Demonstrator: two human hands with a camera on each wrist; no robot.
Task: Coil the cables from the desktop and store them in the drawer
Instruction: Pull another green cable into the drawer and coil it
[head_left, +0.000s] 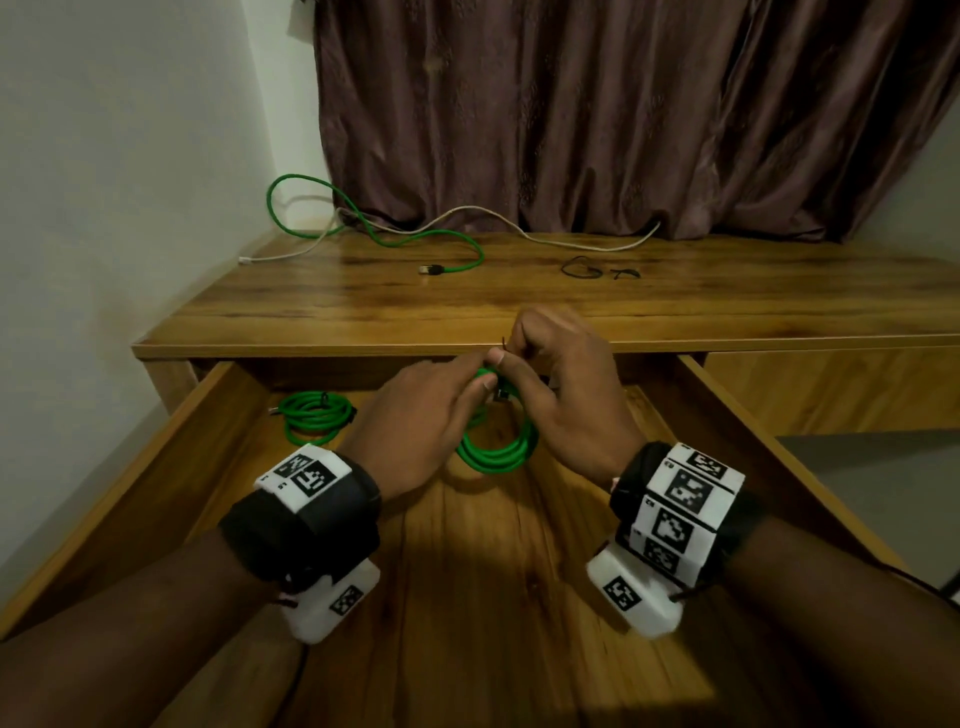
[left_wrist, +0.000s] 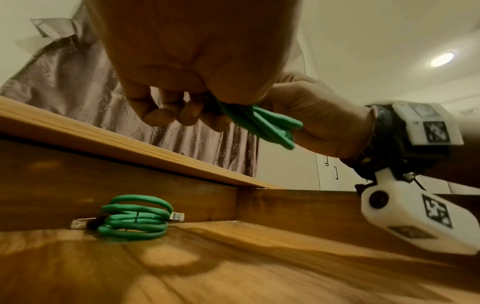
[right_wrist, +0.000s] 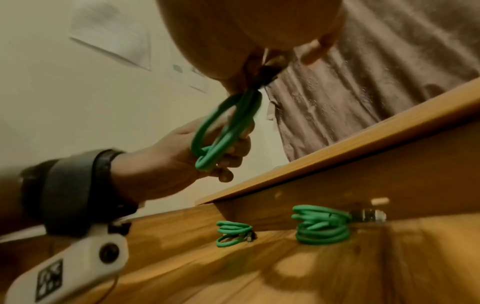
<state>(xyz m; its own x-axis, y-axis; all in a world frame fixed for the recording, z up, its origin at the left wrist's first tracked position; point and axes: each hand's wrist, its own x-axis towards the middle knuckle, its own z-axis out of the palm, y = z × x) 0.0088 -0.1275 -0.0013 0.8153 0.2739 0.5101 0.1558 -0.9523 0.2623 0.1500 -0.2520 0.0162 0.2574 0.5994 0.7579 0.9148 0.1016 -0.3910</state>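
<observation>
A: Counter (head_left: 519, 306) and open drawer (head_left: 218, 415)?
B: Loose green cable (head_left: 452, 244) and white cable (head_left: 571, 240) lie on the counter; one tied coil (head_left: 314, 415) lies in the drawer.
A: Hands?
B: Left hand (head_left: 421, 421) grips the green coil (head_left: 498, 449) above the drawer; right hand (head_left: 561, 384) fingers pinch a black tie (head_left: 505, 344) at its top.

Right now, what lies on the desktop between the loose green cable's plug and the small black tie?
Nothing: in the head view, bare wooden desktop separates the green cable's plug from the small black tie.

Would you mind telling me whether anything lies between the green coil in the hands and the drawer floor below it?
Nothing visible does. The held coil hangs over bare drawer floor; two stored coils lie clear of it, near the back wall.
</observation>
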